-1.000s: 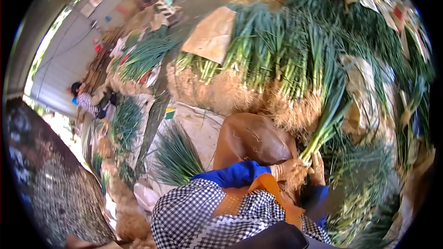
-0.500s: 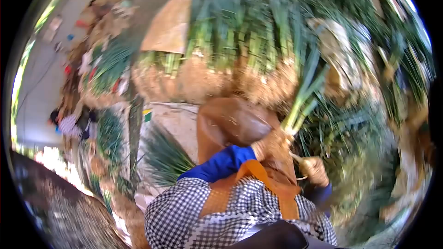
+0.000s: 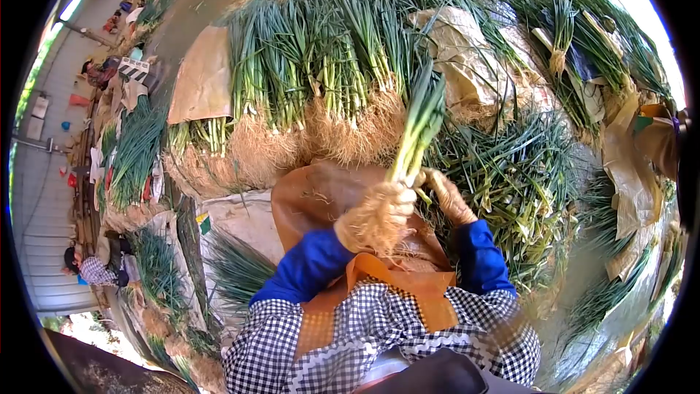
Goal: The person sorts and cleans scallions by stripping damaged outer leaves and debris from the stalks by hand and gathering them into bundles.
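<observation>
The onions (image 3: 421, 122) stand tilted above the apron (image 3: 310, 193), the left hand (image 3: 379, 211) clamped round their base, probably so the leaves stay clear; the right hand (image 3: 450, 197) is at the stems, though I cannot tell whether its fingers pinch any. Rooted bundles (image 3: 350, 95) crowd the front, a leaf heap (image 3: 503, 175) the right, sacking (image 3: 456, 47) beyond
</observation>
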Tool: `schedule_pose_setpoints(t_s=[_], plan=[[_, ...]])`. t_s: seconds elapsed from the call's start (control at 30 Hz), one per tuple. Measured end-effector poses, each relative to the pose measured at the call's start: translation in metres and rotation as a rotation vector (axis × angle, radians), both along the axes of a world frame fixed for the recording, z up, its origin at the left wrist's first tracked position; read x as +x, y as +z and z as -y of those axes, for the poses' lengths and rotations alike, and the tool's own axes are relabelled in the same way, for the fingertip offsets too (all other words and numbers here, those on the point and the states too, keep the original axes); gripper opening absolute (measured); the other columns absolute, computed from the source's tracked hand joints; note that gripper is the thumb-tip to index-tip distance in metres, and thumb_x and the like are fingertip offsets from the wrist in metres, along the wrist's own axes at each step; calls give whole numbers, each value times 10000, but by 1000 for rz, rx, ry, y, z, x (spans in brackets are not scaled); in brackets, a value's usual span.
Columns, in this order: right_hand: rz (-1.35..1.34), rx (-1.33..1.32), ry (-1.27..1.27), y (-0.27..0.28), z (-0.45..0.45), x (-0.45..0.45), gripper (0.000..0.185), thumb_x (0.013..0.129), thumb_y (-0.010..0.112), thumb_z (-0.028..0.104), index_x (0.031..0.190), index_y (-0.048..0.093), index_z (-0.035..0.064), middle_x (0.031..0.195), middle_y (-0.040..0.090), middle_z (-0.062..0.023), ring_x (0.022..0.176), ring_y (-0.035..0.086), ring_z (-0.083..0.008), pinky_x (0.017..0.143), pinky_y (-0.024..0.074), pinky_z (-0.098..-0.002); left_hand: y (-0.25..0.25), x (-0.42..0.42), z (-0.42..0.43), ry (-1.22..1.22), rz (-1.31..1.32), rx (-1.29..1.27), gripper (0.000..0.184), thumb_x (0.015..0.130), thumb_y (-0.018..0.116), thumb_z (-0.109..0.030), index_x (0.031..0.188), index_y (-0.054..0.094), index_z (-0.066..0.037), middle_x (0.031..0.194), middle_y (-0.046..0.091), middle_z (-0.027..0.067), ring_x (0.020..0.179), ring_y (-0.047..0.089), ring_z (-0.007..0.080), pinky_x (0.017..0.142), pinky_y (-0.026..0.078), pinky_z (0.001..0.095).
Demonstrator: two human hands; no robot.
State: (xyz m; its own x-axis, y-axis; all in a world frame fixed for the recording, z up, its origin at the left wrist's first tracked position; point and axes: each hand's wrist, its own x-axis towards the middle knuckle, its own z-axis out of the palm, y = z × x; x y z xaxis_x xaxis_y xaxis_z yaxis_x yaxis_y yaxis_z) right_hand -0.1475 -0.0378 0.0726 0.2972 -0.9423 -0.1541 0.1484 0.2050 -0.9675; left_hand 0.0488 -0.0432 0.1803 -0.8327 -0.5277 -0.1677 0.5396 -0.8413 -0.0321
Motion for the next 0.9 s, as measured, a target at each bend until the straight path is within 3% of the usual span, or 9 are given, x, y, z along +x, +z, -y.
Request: schedule_pose_setpoints(t_s=[0.23, 0.37, 0.47, 0.6, 0.63, 0.73, 0.8, 0.83, 0.9], plan=[[-442, -142, -108, -36, 91, -5, 363, 882, 526, 329, 1063, 594, 22, 974, 627, -171, 916, 596, -289, 808, 448, -344, 222, 94, 48, 463, -32, -464, 259, 906, 409, -67, 1123, 373, 68, 692, 549, 53, 493, 549, 102, 402, 495, 214], [-722, -438, -215, 5, 150, 37, 314, 855, 543, 337, 1022, 621, 83, 952, 622, -177, 900, 595, -313, 774, 459, -378, 273, 132, 50, 642, 80, -764, 351, 915, 416, -68, 1230, 330, 60, 673, 465, 31, 487, 509, 73, 399, 450, 182], [-888, -481, -332, 18, 206, 73, 357, 810, 593, 396, 969, 619, 77, 946, 636, -154, 861, 609, -323, 724, 478, -385, 243, 152, 61, 807, 275, -911, 393, 912, 432, -63, 1270, 311, 43, 708, 420, 15, 550, 464, 56, 442, 428, 166], [-1263, -202, -69, 5, 253, 99, 505, 717, 654, 490, 939, 576, 43, 888, 628, -153, 868, 609, -308, 710, 482, -355, 146, 180, 78, 872, 632, -862, 386, 870, 564, -135, 1220, 453, -16, 767, 439, -5, 587, 419, 43, 448, 375, 133], [-1201, -275, -39, 2, 254, 85, 469, 727, 644, 460, 924, 578, 39, 859, 621, -150, 851, 608, -312, 710, 481, -353, 138, 151, 63, 1084, 1055, -716, 388, 875, 557, -144, 1230, 461, -19, 831, 497, 14, 622, 467, 45, 470, 403, 133], [-1078, -320, -33, 10, 231, 64, 432, 761, 598, 445, 975, 638, 71, 857, 641, -175, 849, 617, -309, 755, 475, -337, 56, 147, 51, 867, 970, -523, 366, 862, 526, -86, 1214, 455, -15, 938, 524, 59, 793, 559, 96, 650, 532, 169], [-770, -701, 244, -7, 202, 27, 356, 846, 574, 374, 995, 643, 58, 799, 646, -105, 771, 599, -239, 710, 461, -309, -29, 143, 46, 630, 430, -348, 350, 859, 510, -64, 1199, 456, 3, 1092, 526, 132, 857, 567, 127, 736, 534, 175], [-542, -345, 160, 17, 168, 30, 313, 868, 568, 329, 990, 644, 51, 789, 636, -69, 736, 572, -193, 678, 448, -297, -72, 131, 42, 581, 47, 279, 355, 840, 524, -41, 1186, 473, 19, 1111, 536, 150, 863, 571, 125, 750, 528, 178], [-162, 19, -15, 22, 120, 40, 198, 897, 565, 205, 959, 660, 42, 787, 609, 23, 708, 528, -87, 682, 429, -264, -40, 59, 23, 453, 391, -5, 373, 802, 562, -5, 1161, 487, 62, 1018, 591, 141, 845, 594, 136, 766, 524, 194]])
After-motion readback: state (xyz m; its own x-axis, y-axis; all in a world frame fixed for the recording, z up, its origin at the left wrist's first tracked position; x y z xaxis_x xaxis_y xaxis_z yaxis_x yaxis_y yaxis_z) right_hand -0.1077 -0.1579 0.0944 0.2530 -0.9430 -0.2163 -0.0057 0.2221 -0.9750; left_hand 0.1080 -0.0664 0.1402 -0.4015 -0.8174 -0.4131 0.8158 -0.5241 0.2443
